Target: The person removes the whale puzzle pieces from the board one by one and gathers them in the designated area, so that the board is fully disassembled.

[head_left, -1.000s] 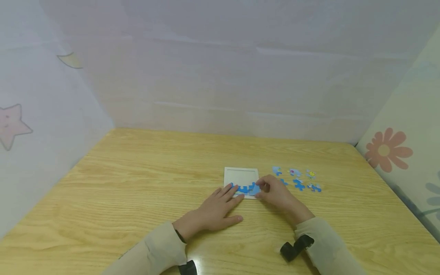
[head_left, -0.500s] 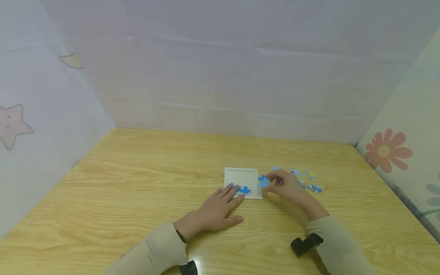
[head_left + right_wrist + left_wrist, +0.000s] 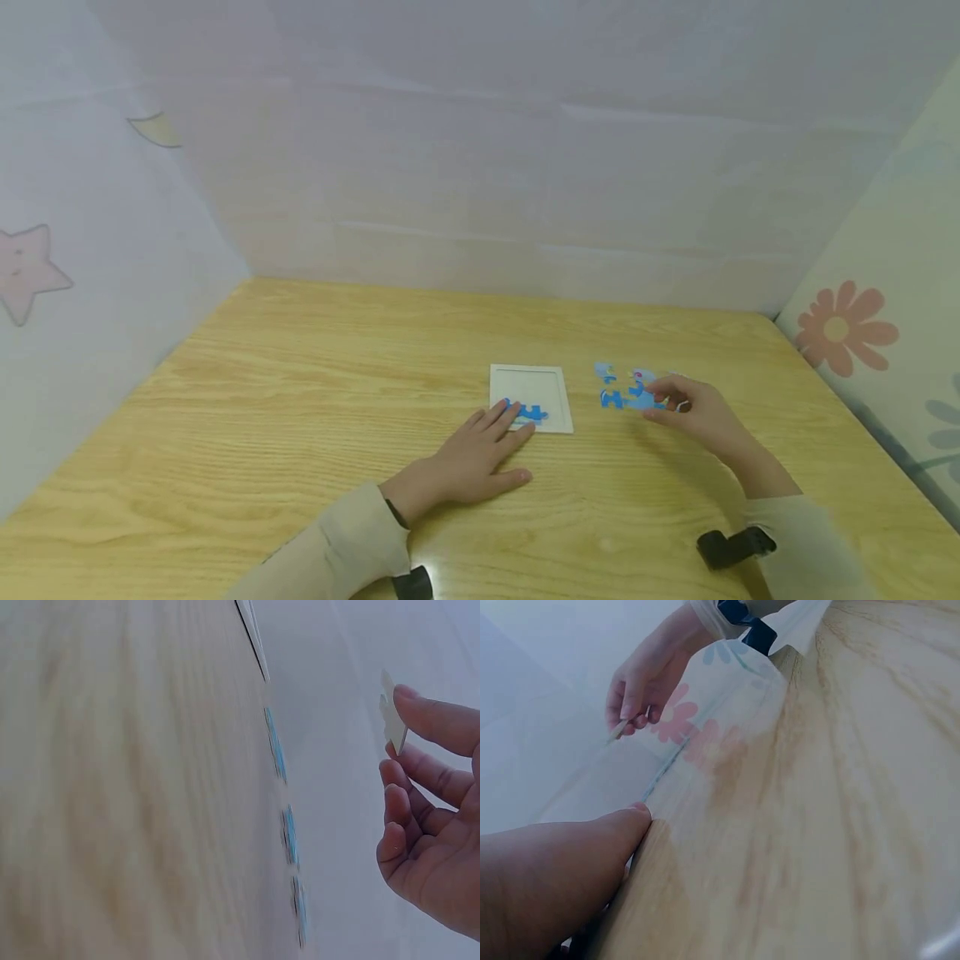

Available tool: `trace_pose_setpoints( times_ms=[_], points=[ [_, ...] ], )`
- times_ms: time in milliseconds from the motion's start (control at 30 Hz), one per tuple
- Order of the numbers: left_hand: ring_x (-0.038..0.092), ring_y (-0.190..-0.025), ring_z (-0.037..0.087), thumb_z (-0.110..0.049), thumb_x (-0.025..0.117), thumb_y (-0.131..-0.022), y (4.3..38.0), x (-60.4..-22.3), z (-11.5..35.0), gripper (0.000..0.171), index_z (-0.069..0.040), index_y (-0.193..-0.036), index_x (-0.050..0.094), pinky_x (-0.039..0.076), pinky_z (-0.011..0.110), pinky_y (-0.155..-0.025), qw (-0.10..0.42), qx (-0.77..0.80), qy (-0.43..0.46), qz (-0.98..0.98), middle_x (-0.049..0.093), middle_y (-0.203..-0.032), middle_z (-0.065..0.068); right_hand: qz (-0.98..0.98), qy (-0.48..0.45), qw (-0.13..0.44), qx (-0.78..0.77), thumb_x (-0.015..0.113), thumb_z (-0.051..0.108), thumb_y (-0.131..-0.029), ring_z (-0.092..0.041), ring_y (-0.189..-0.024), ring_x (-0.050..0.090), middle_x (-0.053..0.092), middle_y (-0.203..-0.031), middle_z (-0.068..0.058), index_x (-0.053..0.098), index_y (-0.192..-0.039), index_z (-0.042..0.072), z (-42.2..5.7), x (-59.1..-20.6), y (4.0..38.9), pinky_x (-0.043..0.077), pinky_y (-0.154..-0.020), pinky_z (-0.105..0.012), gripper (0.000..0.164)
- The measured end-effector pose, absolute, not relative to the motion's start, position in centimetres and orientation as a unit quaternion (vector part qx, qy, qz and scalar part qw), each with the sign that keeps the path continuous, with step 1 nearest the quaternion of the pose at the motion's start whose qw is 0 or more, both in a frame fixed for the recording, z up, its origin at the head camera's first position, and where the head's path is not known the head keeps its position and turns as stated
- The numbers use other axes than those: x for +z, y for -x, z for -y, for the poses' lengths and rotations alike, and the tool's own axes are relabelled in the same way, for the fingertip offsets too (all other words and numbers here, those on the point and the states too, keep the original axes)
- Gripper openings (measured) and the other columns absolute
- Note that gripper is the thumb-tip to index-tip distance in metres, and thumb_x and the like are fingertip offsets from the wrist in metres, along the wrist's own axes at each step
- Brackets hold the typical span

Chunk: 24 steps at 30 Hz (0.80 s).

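My left hand [image 3: 476,458] lies with spread, straight fingers over the lower left of a square white puzzle tray [image 3: 568,417]. Blue puzzle pieces [image 3: 534,414] sit along the tray's near side, partly hidden under those fingers. To the right of the tray, my right hand [image 3: 693,412] pinches a light blue puzzle piece [image 3: 640,400] between thumb and fingers. In the right wrist view this puzzle piece [image 3: 393,720] is held edge-on, raised well off the tabletop. The left wrist view shows mostly the left thumb [image 3: 592,844], with the right hand beyond it.
Loose puzzle pieces [image 3: 611,399] lie on the wooden table [image 3: 360,358] right of the tray, some hidden behind the right hand. Printed cloth walls [image 3: 480,167] stand at the table's back and sides.
My right hand has lifted the light blue puzzle piece out of the tray's near right corner and carried it right, over the loose pieces. The left hand has stayed in place.
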State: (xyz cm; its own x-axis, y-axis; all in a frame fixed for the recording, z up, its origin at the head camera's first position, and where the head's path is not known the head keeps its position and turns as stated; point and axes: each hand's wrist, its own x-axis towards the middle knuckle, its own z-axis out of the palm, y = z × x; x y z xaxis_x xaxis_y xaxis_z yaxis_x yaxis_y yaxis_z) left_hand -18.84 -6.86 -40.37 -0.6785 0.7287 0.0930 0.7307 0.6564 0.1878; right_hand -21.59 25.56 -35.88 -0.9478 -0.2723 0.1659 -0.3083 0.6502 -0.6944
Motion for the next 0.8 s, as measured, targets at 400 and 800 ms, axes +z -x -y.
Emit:
trace_pose_setpoints(
  times_ms=[400, 800],
  points=[
    [0.004, -0.128, 0.029, -0.051, 0.027, -0.09, 18.8, -40.2, 7.0, 0.062, -0.012, -0.137, 0.024, 0.011, 0.045, -0.099, 0.01, -0.107, 0.403, 0.909, 0.012, -0.141, 0.017, 0.915, -0.16, 0.025, 0.369, 0.063, 0.018, -0.079, -0.011, -0.071, 0.048, 0.054, -0.089, -0.008, 0.055, -0.109, 0.002, -30.5, -36.3, 20.3, 0.041, -0.056, -0.027, 0.035],
    [0.002, -0.128, 0.029, -0.052, 0.027, -0.089, 18.8, -40.3, 6.9, 0.062, -0.013, -0.138, 0.023, 0.01, 0.045, -0.099, 0.003, -0.112, 0.402, 0.909, 0.01, -0.141, 0.016, 0.904, -0.121, -0.009, 0.409, 0.063, 0.016, -0.08, -0.012, -0.069, 0.047, 0.05, -0.088, -0.011, 0.052, -0.108, -0.006, -32.8, -37.8, 19.9, 0.042, -0.054, -0.027, 0.038]
  ],
)
